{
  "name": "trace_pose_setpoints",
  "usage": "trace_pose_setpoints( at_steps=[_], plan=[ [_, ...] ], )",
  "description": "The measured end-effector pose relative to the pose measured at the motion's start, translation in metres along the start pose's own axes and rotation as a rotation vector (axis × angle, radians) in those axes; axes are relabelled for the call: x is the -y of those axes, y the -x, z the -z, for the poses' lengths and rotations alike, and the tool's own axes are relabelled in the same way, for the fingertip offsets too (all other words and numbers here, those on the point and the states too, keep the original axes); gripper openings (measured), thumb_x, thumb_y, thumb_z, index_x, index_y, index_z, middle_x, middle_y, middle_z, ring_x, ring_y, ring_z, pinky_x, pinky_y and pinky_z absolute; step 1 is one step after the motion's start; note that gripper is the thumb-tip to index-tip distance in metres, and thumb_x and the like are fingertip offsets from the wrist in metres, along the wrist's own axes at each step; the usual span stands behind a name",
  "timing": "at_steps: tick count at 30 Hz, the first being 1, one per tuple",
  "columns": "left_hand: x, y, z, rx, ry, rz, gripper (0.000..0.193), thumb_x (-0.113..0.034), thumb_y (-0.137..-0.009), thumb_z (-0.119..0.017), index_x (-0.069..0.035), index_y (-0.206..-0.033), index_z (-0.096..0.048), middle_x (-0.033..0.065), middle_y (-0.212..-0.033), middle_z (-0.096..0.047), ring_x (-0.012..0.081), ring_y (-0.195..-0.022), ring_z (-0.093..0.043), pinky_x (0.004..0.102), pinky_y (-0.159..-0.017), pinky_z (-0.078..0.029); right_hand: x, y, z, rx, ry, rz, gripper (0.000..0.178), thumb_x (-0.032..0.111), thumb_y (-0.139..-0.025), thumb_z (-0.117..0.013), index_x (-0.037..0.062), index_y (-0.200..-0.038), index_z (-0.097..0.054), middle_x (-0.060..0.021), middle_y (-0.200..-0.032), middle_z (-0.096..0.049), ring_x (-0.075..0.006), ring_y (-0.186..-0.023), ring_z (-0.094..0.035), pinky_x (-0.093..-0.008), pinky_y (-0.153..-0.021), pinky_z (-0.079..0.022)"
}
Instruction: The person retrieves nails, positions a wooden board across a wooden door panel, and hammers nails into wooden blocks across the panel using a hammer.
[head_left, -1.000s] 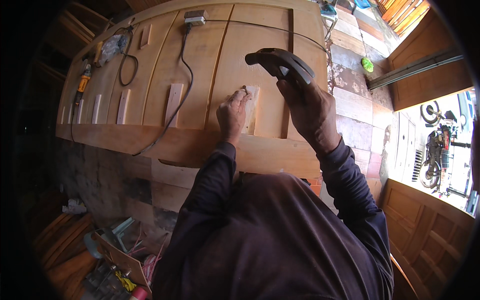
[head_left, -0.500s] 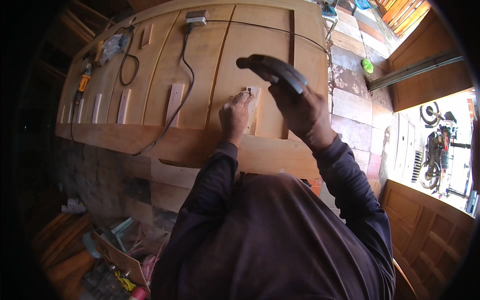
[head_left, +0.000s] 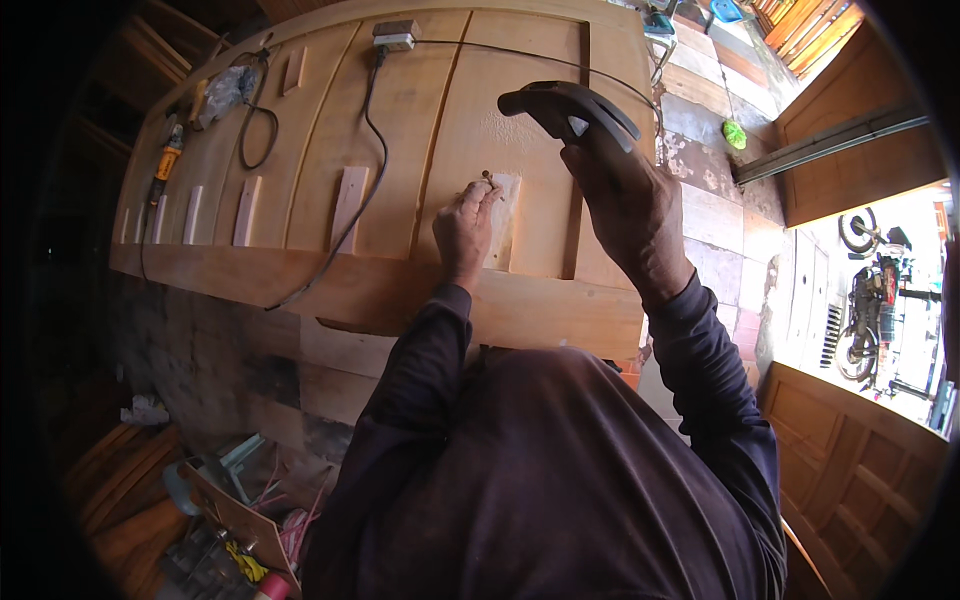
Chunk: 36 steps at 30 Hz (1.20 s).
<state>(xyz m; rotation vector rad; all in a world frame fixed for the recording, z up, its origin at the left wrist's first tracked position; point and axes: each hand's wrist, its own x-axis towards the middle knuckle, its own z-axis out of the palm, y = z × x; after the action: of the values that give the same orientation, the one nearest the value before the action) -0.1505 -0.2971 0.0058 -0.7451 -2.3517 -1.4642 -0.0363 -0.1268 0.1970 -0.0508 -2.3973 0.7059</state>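
My left hand (head_left: 464, 228) is closed in a pinch around a nail (head_left: 488, 177), whose round head shows above the fingertips. The nail stands over a pale wooden block (head_left: 508, 228) that lies on a large wooden door panel (head_left: 400, 130). My right hand (head_left: 640, 225) grips a claw hammer (head_left: 575, 112) raised above the panel, to the right of the block. The hammer's head points left and is apart from the nail. Its handle is mostly hidden by my hand. Pale dust (head_left: 508, 128) is scattered beyond the block.
A black cord (head_left: 375, 125) runs from a socket box (head_left: 394, 40) across the panel. More wooden strips (head_left: 348, 205) and an orange-and-black power tool (head_left: 166, 165) lie to the left. A wooden box of tools (head_left: 240, 515) stands on the floor, lower left.
The hammer and my right hand have moved up and to the right, away from the nail. My left hand has shifted slightly left, and the nail leans more to the left.
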Motion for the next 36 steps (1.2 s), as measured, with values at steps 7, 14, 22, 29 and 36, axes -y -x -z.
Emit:
trace_pose_setpoints(
  at_steps=[7,14,22,29,36],
  plan=[
    [0.001,0.0,0.0,0.025,-0.063,-0.036,0.011,-0.013,-0.098,-0.077,-0.002,-0.099,-0.074,0.0175,-0.092,-0.078,0.0345,-0.082,-0.077,0.0401,-0.071,-0.059,-0.006,0.005,-0.006,-0.007,-0.002,0.047,0.037,0.018,-0.099,-0.079,0.0082,-0.132,-0.066,-0.0156,-0.095,-0.075,-0.0354,-0.075,-0.075,-0.0419,-0.061,-0.059],
    [-0.004,-0.001,0.002,0.03,-0.066,-0.078,0.009,-0.012,-0.098,-0.077,-0.004,-0.1,-0.075,0.0176,-0.092,-0.078,0.0352,-0.082,-0.077,0.0408,-0.071,-0.059,0.001,0.004,-0.007,-0.003,-0.121,-0.071,0.027,0.015,-0.1,-0.078,0.0068,-0.125,-0.072,-0.0167,-0.088,-0.076,-0.0345,-0.074,-0.076,-0.0399,-0.065,-0.059],
    [-0.005,-0.002,0.002,0.031,-0.068,-0.087,0.009,-0.011,-0.098,-0.078,-0.003,-0.1,-0.074,0.0177,-0.092,-0.077,0.0355,-0.083,-0.077,0.0415,-0.072,-0.06,0.002,0.002,-0.011,0.004,-0.14,-0.089,0.026,0.016,-0.1,-0.078,0.007,-0.124,-0.072,-0.0162,-0.09,-0.078,-0.0347,-0.076,-0.078,-0.0403,-0.066,-0.06],
    [-0.003,-0.002,0.0,0.03,-0.065,-0.086,0.008,-0.01,-0.098,-0.077,-0.002,-0.099,-0.074,0.0178,-0.092,-0.078,0.0345,-0.084,-0.077,0.041,-0.073,-0.06,0.0,0.002,-0.015,0.034,-0.132,-0.104,0.026,0.016,-0.1,-0.077,0.0065,-0.124,-0.072,-0.0162,-0.093,-0.079,-0.035,-0.08,-0.078,-0.0396,-0.068,-0.061],
    [0.003,0.001,-0.001,0.045,-0.073,0.002,0.011,-0.019,-0.1,-0.074,-0.008,-0.1,-0.076,0.0114,-0.096,-0.079,0.0325,-0.088,-0.076,0.0416,-0.075,-0.06,0.0,0.0,-0.015,0.029,-0.131,-0.087,0.027,0.016,-0.1,-0.078,0.0061,-0.124,-0.072,-0.017,-0.093,-0.079,-0.035,-0.079,-0.078,-0.0395,-0.067,-0.061]
  ],
)
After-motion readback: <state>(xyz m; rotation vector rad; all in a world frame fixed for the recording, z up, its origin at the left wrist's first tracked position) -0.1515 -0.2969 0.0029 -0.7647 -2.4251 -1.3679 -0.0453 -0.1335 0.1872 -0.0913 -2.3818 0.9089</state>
